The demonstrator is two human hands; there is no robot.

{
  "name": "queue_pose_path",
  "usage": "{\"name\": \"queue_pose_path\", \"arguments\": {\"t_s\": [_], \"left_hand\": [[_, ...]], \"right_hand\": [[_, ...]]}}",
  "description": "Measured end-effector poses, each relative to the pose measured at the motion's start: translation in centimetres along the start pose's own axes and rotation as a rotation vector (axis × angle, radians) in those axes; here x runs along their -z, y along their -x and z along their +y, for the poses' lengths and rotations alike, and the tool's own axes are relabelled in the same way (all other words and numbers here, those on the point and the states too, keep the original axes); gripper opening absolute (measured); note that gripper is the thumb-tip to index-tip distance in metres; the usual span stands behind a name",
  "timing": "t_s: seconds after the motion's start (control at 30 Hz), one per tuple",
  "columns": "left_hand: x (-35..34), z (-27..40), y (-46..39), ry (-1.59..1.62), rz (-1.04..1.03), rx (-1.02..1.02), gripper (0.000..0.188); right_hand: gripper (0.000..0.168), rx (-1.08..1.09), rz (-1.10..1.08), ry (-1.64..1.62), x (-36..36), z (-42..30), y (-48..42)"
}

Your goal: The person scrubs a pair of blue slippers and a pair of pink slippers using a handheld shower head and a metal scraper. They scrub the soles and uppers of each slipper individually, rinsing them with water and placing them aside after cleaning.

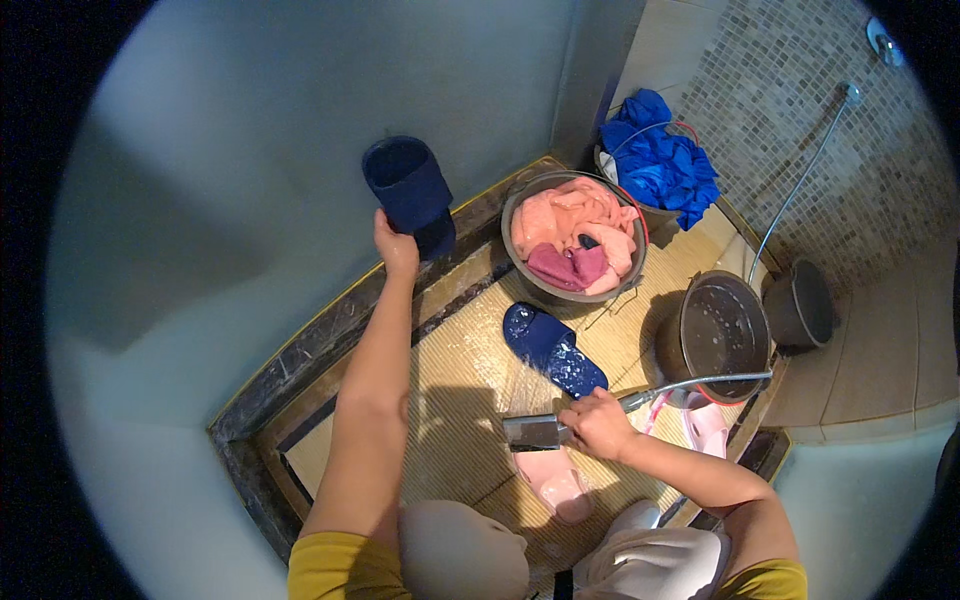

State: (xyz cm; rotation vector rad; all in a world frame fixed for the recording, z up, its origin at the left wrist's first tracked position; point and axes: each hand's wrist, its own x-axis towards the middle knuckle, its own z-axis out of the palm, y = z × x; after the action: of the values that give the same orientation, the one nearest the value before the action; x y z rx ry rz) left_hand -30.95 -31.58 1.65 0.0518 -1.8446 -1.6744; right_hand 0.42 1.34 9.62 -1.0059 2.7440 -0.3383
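Out at the upper left, my left hand (397, 246) grips a navy slide sandal (411, 187) above the stone ledge, beside the frosted panel. My right hand (598, 425) is closed around the handle of a chrome shower head (534, 433), low over the floor. Just beyond it a second navy slide (555, 349) lies on the wet floor, with white suds on its footbed. A pink slide (556, 487) rests below the shower head, which partly covers it. Another pink slide (705, 424) sits by the bucket at the right, partly hidden.
A bucket (574, 292) holds peach and mauve cloth. Behind it, blue cloth (660, 165) fills another bucket. A dark bucket (724, 322) with suds stands at the right, beside a tilted dark container (801, 304). The shower hose (796, 187) runs from the wall. A stone ledge (315, 352) edges the floor.
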Motion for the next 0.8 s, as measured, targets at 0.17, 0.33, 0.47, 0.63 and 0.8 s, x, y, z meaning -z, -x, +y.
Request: {"name": "queue_pose_path", "arguments": {"t_s": [0.17,0.33,0.47,0.63,0.8], "left_hand": [[-1.0,3.7,1.3,-0.242,0.059,-0.068,0.034],[0.0,1.0,1.5,-0.367,0.034,-0.050,0.041],[1.2,-2.2,2.5,-0.318,0.023,0.116,0.044],[1.8,-0.5,5.5,-0.402,0.033,0.131,0.037],[2.9,-1.6,10.8,-0.401,-0.048,0.160,0.019]], "right_hand": [[0.018,-0.001,0.000,0.021,-0.4,0.1,0.6],[0.015,0.001,-0.010,0.019,-0.7,0.1,0.5],[0.013,0.028,0.109,0.019,0.4,-0.1,-0.2],[0.017,0.093,0.345,-0.034,3.1,-0.5,-1.8],[0.022,0.249,0.418,-0.087,6.1,-2.2,-4.0]]}}
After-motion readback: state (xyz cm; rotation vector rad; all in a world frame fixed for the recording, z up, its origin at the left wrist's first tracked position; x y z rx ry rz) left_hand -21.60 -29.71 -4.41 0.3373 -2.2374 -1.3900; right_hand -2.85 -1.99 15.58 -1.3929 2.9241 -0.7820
